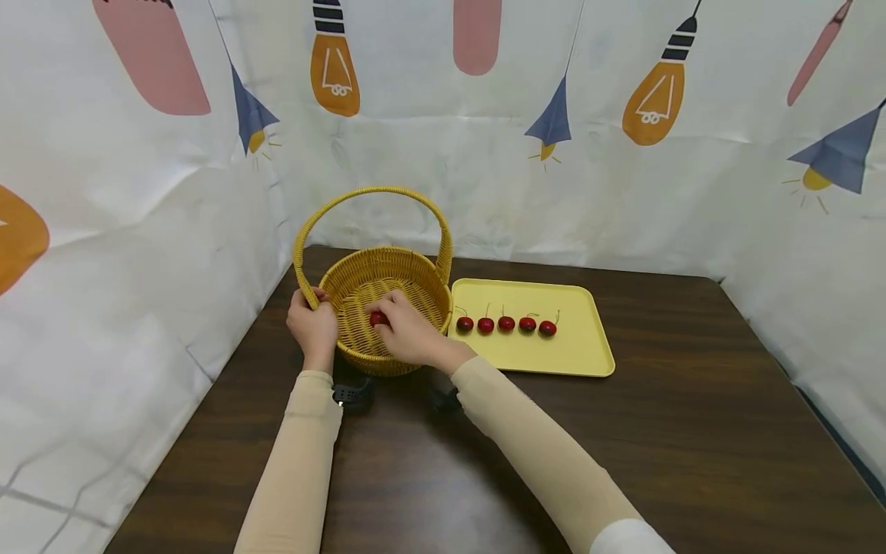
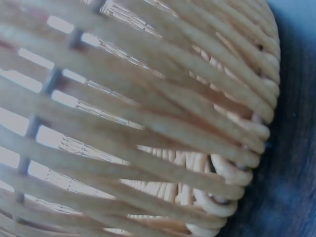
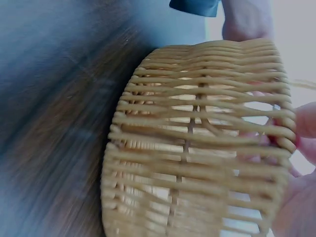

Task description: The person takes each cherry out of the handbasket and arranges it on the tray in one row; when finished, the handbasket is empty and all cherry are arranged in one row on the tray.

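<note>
A round yellow wicker basket (image 1: 384, 261) with a tall arched handle (image 1: 377, 190) stands at the back left of the table. My left hand (image 1: 313, 327) grips its left side, where the handle meets the rim. Between the thumb and fingers of my right hand (image 1: 408, 329) is a dark red cherry (image 1: 378, 318), held over the basket's opening. Woven strands of the basket wall (image 2: 163, 123) fill the left wrist view. From the right wrist view, the basket side (image 3: 197, 148) hides part of the right hand (image 3: 296, 202), whose fingers reach over the rim.
To the right of the basket lies a pale yellow tray (image 1: 554, 355) with several stemmed cherries (image 1: 506, 324) in a row. The dark wooden table (image 1: 692, 415) runs back to white printed cloth walls (image 1: 429, 154) behind and at both sides.
</note>
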Demonstrator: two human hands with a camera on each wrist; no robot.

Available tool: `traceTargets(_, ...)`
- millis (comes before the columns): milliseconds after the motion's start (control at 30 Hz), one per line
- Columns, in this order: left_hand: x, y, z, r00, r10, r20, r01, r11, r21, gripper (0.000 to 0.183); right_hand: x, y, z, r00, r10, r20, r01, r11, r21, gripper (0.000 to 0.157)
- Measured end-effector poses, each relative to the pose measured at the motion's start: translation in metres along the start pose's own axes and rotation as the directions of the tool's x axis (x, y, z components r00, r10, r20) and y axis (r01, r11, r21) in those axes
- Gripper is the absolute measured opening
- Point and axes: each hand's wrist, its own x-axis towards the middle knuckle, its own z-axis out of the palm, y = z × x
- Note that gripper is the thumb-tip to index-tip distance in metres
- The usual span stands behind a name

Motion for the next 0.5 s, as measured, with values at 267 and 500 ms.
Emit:
traceTargets(267,0.001,0.0,0.001,1.0,-0.015,0.012,0.015,1.0,0.001,0.018,-0.044,0.02,-0.018,0.963,-0.039,-0.266,0.086,0.982,0.17,0.033)
traceTargets(500,0.002,0.001,-0.002,1.0,-0.024,0.012,0.024,1.0,0.008,0.017,-0.068,0.039,-0.024,0.916,0.021,-0.4,0.086,0.965,0.247,0.035)
